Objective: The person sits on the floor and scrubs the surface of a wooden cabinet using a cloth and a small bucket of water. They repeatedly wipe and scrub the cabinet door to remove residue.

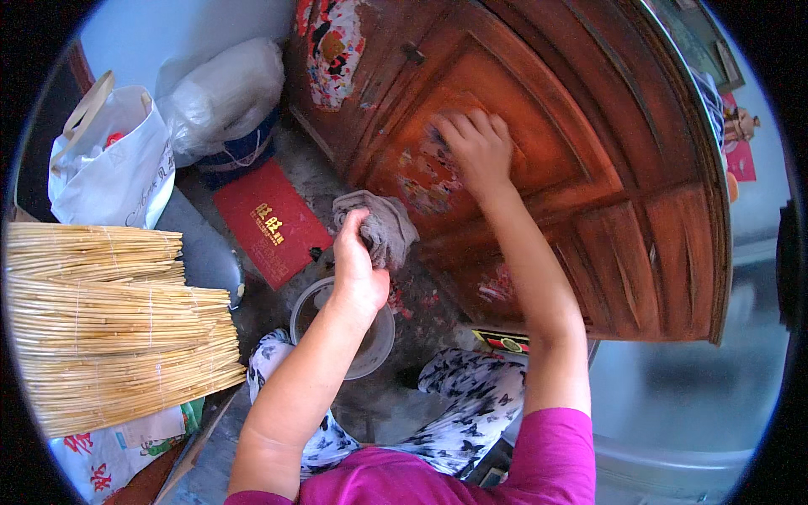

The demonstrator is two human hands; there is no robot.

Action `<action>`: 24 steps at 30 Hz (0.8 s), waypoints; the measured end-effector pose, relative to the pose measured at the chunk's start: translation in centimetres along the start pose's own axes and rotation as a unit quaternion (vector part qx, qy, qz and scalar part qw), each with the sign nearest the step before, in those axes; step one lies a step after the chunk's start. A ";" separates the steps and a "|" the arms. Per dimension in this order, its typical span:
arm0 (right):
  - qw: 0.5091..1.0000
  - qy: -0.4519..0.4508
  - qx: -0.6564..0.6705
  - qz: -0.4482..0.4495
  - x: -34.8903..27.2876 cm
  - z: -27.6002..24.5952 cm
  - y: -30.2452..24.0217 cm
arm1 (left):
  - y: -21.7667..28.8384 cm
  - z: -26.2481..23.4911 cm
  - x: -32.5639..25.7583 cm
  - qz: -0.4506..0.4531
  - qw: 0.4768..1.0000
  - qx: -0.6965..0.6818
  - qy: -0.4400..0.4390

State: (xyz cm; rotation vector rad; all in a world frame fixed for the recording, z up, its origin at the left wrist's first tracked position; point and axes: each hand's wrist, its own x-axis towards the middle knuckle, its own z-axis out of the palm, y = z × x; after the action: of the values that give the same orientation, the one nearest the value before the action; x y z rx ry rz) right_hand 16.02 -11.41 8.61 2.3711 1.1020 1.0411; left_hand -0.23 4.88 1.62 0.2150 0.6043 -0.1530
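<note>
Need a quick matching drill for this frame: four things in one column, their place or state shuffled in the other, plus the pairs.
1. crumpled grey cloth
2. round translucent plastic bowl
3. flat red packet
4. bundled pale straw mats

A. stacked at the person's left
B. on the floor under the left forearm
C. gripped in the left hand
D. lying on the floor beside the carved red-brown wooden door

Pairs: 1-C, 2-B, 3-D, 4-A. The right hand presses flat on the door panel.

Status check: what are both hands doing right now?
Left hand grips grey rag above bowl. Right hand pressed on wooden door. Nothing between.
</note>
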 end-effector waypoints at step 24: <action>1.000 -0.002 0.006 -0.008 -1.8 -0.8 -1.2 | 0.8 -0.9 0.0 0.013 1.000 0.008 0.002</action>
State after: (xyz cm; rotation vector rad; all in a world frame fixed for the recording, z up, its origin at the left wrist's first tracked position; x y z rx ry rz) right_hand 14.04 -12.01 7.65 2.3699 1.1269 1.0262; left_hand -0.53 5.90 1.01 0.2385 0.6046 -0.1320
